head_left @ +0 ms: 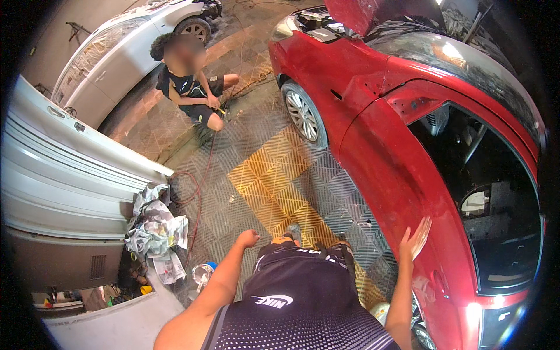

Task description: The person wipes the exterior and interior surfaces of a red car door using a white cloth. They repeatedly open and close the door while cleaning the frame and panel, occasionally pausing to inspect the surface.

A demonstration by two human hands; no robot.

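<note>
Now right grip [415, 238] spread flat, at glossy curved red door [396, 169]; left grip [248, 238] curled together.

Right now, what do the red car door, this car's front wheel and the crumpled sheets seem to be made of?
Red door: probably painted metal; smooth, glossy, with faint reflections. Tyre: likely rubber, dull dark grey. Rim: shiny silver-coloured spokes, perhaps alloy or plastic cover. Crumpled sheets: apparently newspaper, matte, with creases and print.
</note>
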